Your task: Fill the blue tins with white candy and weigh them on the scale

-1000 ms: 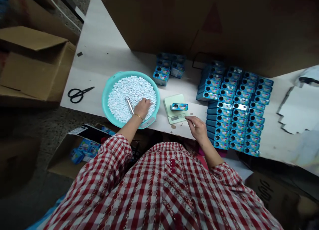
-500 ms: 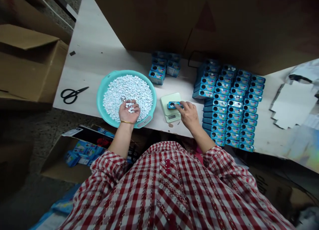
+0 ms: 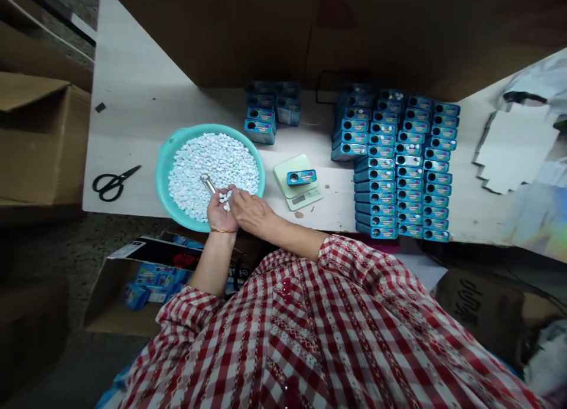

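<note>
My left hand [image 3: 220, 215] is cupped palm up over the near rim of a turquoise basin [image 3: 166, 199], with several small white candies [image 3: 225, 199] in its palm. The fingers of my right hand [image 3: 250, 211] are closed together over that palm; whether a candy sits between them is hidden. White pebble-like candies [image 3: 212, 152] fill the basin. Against the left fingertips, a shiny metal scoop or tube [image 3: 208, 184] lies on them. To the right, a small blue printed tin [image 3: 302, 177] with a dark round opening rests on a pale green kitchen scale [image 3: 290, 199].
Rows of similar blue tins [image 3: 394, 178] stand on the right, some with white candies on top. A smaller group [image 3: 260, 125] stands behind the scale. Black scissors [image 3: 113, 184] lie on the left. A large cardboard box [image 3: 257, 36] borders the back; an open carton [image 3: 101, 302] sits below.
My right hand has left the tin on the scale and moved left to my left palm. The tin stays on the scale. The view has shifted a little.
</note>
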The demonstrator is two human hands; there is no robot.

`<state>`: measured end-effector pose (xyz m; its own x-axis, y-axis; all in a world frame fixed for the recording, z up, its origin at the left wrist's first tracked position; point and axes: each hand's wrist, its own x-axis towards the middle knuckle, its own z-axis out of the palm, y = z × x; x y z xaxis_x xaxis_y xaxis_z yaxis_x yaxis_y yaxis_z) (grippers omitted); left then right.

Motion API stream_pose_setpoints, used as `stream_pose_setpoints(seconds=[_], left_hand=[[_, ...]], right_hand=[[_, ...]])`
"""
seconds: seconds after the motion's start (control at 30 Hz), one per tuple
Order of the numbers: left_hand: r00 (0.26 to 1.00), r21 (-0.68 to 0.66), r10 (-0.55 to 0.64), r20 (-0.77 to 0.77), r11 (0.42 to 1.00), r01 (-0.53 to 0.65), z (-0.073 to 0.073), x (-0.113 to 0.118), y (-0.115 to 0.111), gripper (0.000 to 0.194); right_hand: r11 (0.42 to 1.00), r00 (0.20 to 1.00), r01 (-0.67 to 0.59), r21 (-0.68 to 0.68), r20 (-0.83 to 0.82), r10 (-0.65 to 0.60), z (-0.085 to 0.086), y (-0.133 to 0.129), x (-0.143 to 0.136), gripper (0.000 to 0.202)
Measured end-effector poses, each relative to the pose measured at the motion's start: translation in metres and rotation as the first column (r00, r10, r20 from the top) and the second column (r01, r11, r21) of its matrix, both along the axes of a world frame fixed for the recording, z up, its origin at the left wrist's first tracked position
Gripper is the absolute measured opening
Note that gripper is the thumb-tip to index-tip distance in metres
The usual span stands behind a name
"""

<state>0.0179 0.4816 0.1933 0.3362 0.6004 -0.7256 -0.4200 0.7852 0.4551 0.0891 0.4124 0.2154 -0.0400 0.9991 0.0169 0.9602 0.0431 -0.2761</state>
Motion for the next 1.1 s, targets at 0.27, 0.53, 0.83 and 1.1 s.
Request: stream_pose_setpoints(seconds=[0.27, 0.53, 0.83, 1.1], left_hand=[[0.992, -0.067, 0.041, 0.119, 0.997, -0.033, -0.014, -0.004, 0.002, 0.034], [0.994, -0.061, 0.017, 0.104, 0.998, -0.011, -0.022, 0.004, 0.000, 0.029], [0.991, -0.193, 0.110, 0.077, 0.977, -0.094, -0.011, 0.022, -0.001, 0.028], [0.976, -0.197, 0.081, 0.200, 0.980, -0.041, -0.004, 0.032, -0.007, 0.029]], right_hand=[[1.000, 1.000, -0.022, -0.017, 0.008, 0.022, -0.003, 0.011, -0.001, 0.039], [0.985, 0.999, -0.035, -0.168, 0.008, 0.036, -0.013, 0.031, 0.001, 0.034], [0.994, 0.899, 0.098, -0.047, -0.425, -0.109, -0.015, 0.016, 0.052, 0.022], [0.948, 0.925, 0.310, -0.072, -0.207, -0.319, -0.011, -0.041, 0.122, 0.022]])
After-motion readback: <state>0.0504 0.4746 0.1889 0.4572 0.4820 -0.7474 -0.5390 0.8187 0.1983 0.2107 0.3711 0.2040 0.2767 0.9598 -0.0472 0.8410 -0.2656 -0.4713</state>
